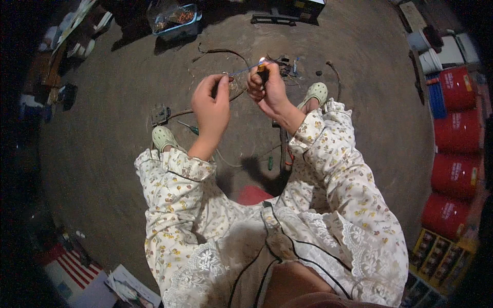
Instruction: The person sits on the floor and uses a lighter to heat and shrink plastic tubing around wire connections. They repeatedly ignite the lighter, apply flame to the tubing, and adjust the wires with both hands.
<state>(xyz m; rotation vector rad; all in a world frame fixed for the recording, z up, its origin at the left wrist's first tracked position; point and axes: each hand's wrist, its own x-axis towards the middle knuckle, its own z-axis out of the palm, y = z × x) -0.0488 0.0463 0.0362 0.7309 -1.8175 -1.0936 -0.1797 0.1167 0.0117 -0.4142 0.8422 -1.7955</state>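
My right hand point(269, 90) is closed around a small lighter point(262, 72), and a flame point(262, 60) burns at its top. A thin blue wire point(246, 70) stretches past the flame. Its near end is pinched between the thumb and fingers of my left hand point(211, 100). Beyond my right hand, the wire runs toward a jumble of dark electrical parts and wires point(284, 64) on the floor; where it ends I cannot make out. Brown cable point(179, 112) lies under and beside my left hand, joined to a dark boxy part point(160, 115).
A green-handled screwdriver point(192, 129) lies near my left shoe point(163, 136), and a green handle point(270, 163) lies between my legs. A blue-rimmed basket point(177, 25) stands at the far side. Red containers point(456, 167) line the right, and papers point(131, 287) lie lower left.
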